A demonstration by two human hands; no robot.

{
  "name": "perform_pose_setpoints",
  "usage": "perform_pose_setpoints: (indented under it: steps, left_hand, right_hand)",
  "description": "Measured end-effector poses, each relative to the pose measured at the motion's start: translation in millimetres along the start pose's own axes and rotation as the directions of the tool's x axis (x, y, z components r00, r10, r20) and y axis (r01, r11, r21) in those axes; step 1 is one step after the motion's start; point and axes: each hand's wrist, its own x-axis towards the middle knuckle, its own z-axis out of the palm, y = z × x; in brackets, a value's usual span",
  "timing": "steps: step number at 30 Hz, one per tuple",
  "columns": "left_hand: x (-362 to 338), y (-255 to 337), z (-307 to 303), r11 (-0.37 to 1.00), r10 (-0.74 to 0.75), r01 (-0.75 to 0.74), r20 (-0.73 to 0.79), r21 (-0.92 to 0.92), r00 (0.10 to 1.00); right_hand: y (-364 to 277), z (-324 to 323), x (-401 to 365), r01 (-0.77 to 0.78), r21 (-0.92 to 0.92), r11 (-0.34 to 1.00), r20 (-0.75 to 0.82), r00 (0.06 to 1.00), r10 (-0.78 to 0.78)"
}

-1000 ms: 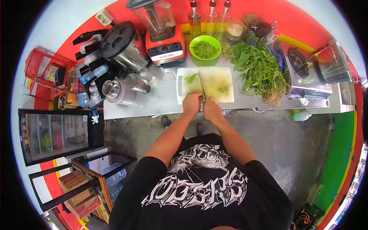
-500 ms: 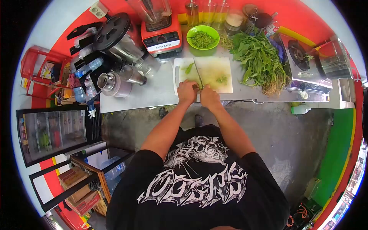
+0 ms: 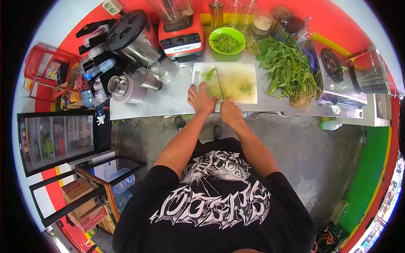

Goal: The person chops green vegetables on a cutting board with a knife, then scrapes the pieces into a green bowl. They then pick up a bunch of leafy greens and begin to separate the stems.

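A white cutting board (image 3: 250, 71) lies near the counter's front edge. My right hand (image 3: 231, 113) is closed round the handle of a knife (image 3: 220, 83), its blade pointing away from me across the board. My left hand (image 3: 201, 100) rests over the board's front left part, fingers apart, its thumb close to the blade. Left of the blade lies a green piece of vegetable (image 3: 209, 75), too small to name surely. Small chopped green bits (image 3: 246, 88) sit on the right. Behind the board stands a lime-green bowl (image 3: 228, 53) of chopped greens.
A heap of leafy greens with roots (image 3: 287, 69) lies to the right, beside a gas stove (image 3: 333, 69). At the back left are a red blender (image 3: 181, 40) and a large lidded steel container (image 3: 130, 38). A metal cup (image 3: 148, 79) stands on the counter's left (image 3: 173, 99).
My left hand has shifted a little left from the knife, and its fingers have spread. My right hand stays on the knife, slightly nearer me. The view has tilted slightly.
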Motion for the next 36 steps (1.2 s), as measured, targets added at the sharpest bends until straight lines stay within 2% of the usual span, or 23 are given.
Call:
perform_pose_setpoints:
  steps: [2, 4, 7, 13, 17, 20, 22, 25, 31, 34, 36]
  left_hand:
    - [5, -6, 3, 1.000, -0.013, 0.013, 0.048, -0.006, 0.999]
    - [13, -9, 2, 0.998, -0.053, 0.055, 0.181, -0.009, 0.982]
    - [15, -9, 2, 0.997, -0.073, 0.075, 0.227, -0.002, 0.971]
    - [16, -19, 9, 0.999, -0.023, 0.028, 0.220, -0.021, 0.975]
    - [21, -20, 9, 0.999, -0.054, 0.054, 0.240, 0.006, 0.969]
    - [19, -24, 12, 1.000, -0.018, 0.022, 0.231, -0.014, 0.973]
    - [20, -23, 11, 0.999, -0.031, 0.037, 0.239, -0.019, 0.971]
    - [20, -18, 9, 0.998, -0.054, 0.062, 0.245, -0.024, 0.968]
    - [23, -17, 8, 0.995, -0.077, 0.091, 0.245, -0.046, 0.966]
    - [20, -17, 10, 0.995, -0.073, 0.087, 0.247, -0.048, 0.966]
    - [22, -17, 7, 0.995, -0.085, 0.096, 0.259, -0.028, 0.962]
  right_hand:
    - [2, 0, 2, -0.021, 0.013, 1.000, 0.011, 1.000, 0.021]
    - [-4, -7, 6, 0.056, -0.112, 0.992, 0.002, 0.998, -0.056]
    - [-6, -3, 4, 0.006, -0.052, 0.999, -0.007, 1.000, -0.007]
    - [-2, 0, 5, 0.036, -0.065, 0.997, -0.002, 0.999, -0.036]
    - [-5, 2, 6, 0.061, -0.110, 0.992, 0.026, 0.998, -0.059]
    - [-9, 2, -1, -0.001, -0.054, 0.999, -0.022, 1.000, 0.000]
    - [-10, -2, 4, 0.027, -0.139, 0.990, 0.022, 0.999, -0.024]
    - [-9, -2, 6, 0.053, -0.175, 0.983, 0.004, 0.999, -0.053]
    - [-7, 2, 3, 0.015, -0.094, 0.995, 0.022, 1.000, -0.013]
    - [-8, -1, 7, 0.072, -0.151, 0.986, -0.009, 0.997, -0.074]
    - [-10, -2, 5, 0.045, -0.140, 0.989, -0.002, 0.999, -0.046]
